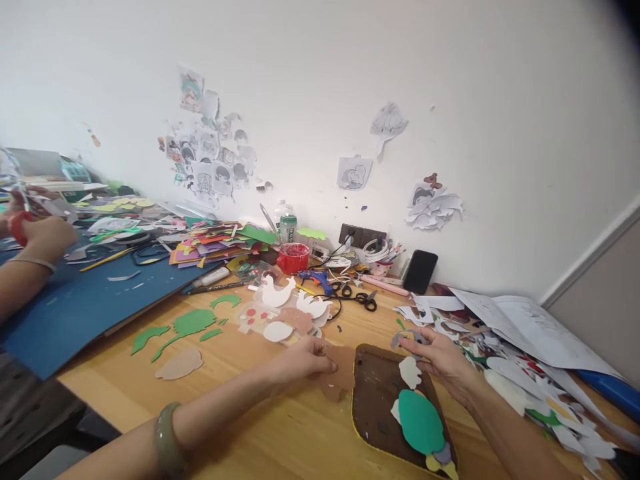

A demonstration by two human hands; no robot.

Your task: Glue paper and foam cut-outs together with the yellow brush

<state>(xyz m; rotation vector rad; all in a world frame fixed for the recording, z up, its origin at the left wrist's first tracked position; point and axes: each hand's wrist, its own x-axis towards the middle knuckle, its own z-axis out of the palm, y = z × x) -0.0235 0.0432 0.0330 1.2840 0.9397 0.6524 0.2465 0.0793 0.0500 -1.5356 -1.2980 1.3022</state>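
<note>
Two bare hands are over the wooden desk point(240, 427). The thumb and fingers of the left hand point(305, 361) pinch a brown cutout point(341, 365) by its left edge, so that part is covered; the cutout reaches the left rim of a brown tray point(373, 413), and whether they touch is unclear. The right hand point(440, 357), near the tray's far right corner, has its fingers closed on a small grey piece point(399, 339), whose shape is hard to read because the fingertips cover much of it. On the tray lie a cream cutout point(410, 372) and a teal oval point(421, 421); the oval hides most of a pale piece point(395, 411) at its left and part of a purple one point(443, 455) below. Both forearms run out past the bottom edge. At far left, a co-worker's hand point(47, 237) holds red-handled scissors point(19, 228), blurred and cut off by the frame. Among the heaped paper scraps point(530, 393) at right, many outlines overlap too much to separate. Drawings on the wall sheets point(205, 157) are too small to make out.
</note>
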